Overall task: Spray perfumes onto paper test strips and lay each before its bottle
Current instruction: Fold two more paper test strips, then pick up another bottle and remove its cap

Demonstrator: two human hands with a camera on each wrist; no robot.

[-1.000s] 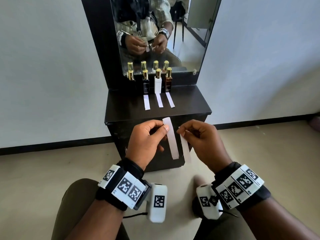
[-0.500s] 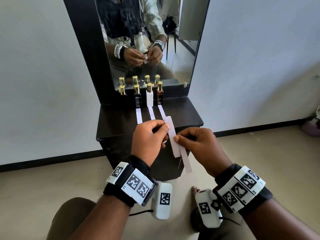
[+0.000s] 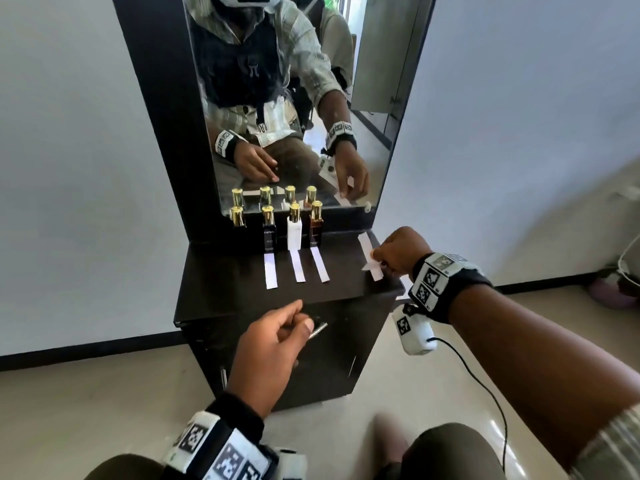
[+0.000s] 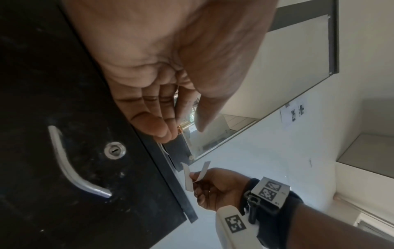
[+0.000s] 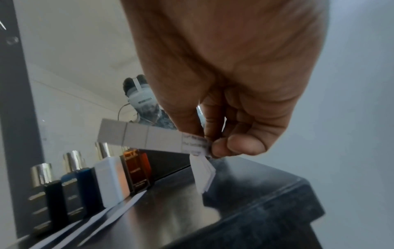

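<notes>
Perfume bottles (image 3: 292, 230), four with gold caps, stand in a row against the mirror (image 3: 294, 98) at the back of a dark cabinet (image 3: 221, 292). Three paper strips (image 3: 298, 268) lie flat before the three right-hand bottles; the leftmost bottle (image 3: 238, 221) has none, so that one appears outstanding.

The right hand (image 3: 398, 252) hovers over the cabinet's right edge, thumb and fingertips pinching a few spare strips (image 5: 153, 138): one sticks out level, others hang folded beneath. The left hand (image 3: 273, 337) waits low in front of the cabinet door, fingers loosely curled and holding nothing.

The step in hand seems to be parking the spare strips. To do it well, they should go down flat, well apart from the sprayed three, so nothing gets mixed. What liquid each bottle holds cannot be judged, beyond the amber tint of the rightmost (image 3: 316, 230).
</notes>
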